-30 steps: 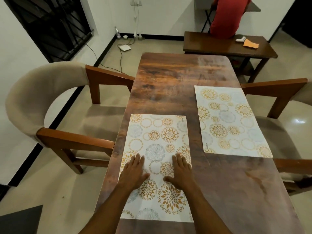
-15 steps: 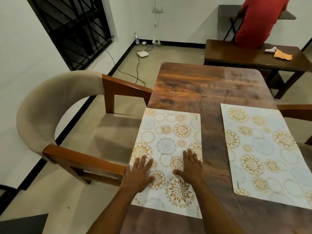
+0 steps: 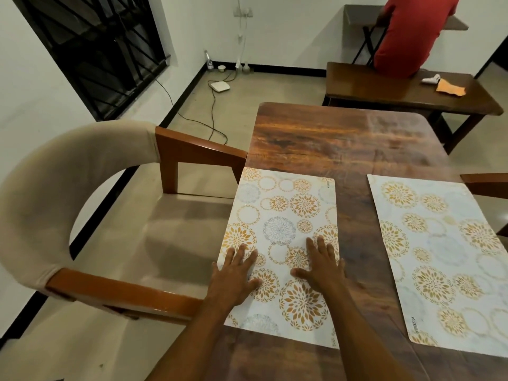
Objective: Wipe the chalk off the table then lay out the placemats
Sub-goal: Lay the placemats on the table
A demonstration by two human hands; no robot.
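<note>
A glossy, dark-grained wooden worktop (image 3: 343, 138) is carrying two thin rectangular mats with gold and grey rosettes. A curved, beige-padded chair (image 3: 55, 188) is standing at its left side. The right mat (image 3: 445, 257) is lying apart. The left mat (image 3: 283, 215) is lying flat along the left edge, the left hand (image 3: 233, 273) and right hand (image 3: 321, 265) pressing it, fingers (image 3: 320, 246) straight, spread, gripping nothing.

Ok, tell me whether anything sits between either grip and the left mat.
Nothing visible does. The left grip and right grip both rest flat on the left mat, fingers straight, touching its surface directly.
</note>
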